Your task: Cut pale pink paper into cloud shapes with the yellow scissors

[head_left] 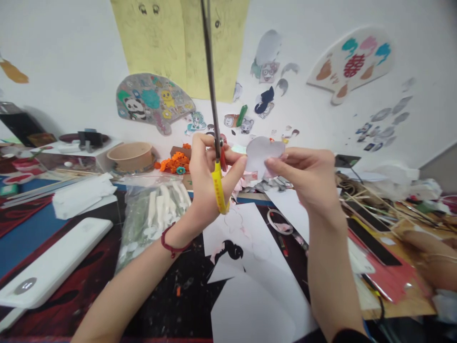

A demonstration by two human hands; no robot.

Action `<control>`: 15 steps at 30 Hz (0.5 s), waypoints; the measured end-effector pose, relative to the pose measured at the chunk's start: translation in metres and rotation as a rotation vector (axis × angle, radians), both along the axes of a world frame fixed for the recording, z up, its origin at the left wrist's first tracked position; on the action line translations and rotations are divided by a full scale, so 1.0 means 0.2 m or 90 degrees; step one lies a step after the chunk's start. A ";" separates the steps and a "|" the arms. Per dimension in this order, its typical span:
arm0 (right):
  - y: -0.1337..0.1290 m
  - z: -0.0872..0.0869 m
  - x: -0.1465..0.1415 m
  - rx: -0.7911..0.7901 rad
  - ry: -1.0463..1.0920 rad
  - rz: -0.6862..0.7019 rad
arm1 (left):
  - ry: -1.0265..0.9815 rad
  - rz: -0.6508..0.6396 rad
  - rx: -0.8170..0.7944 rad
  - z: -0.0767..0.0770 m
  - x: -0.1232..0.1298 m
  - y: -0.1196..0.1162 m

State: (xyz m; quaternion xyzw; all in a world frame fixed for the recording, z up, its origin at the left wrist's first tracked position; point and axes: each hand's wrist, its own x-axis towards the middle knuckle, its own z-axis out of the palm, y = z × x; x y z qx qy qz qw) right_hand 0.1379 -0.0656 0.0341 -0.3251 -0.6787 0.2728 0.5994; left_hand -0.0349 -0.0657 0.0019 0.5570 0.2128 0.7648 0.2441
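My left hand [207, 176] has a pair of scissors [218, 178] with yellow and red handles in it, the long blades pointing up. Its thumb tip reaches the left edge of a white paper cutout [259, 155] with a rounded outline; whether it grips the paper, I cannot tell. My right hand [307, 174] pinches that cutout by its right side between thumb and fingers. Below both hands lie white paper sheets [264, 295], one with faint drawn lines and a cut-out opening through which the dark table shows.
A clear plastic bag [157, 219] of pale sticks and a white oblong device [57, 262] lie left. Behind are a round tan container [130, 156] and orange flowers [174, 163]. A tape roll [280, 222] lies right of the sheets. Another person's hand [428, 247] is at far right.
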 end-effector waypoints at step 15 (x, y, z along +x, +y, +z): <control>0.03 -0.02 0.01 -0.024 -0.101 0.048 | 0.004 -0.014 -0.008 0.02 0.00 0.02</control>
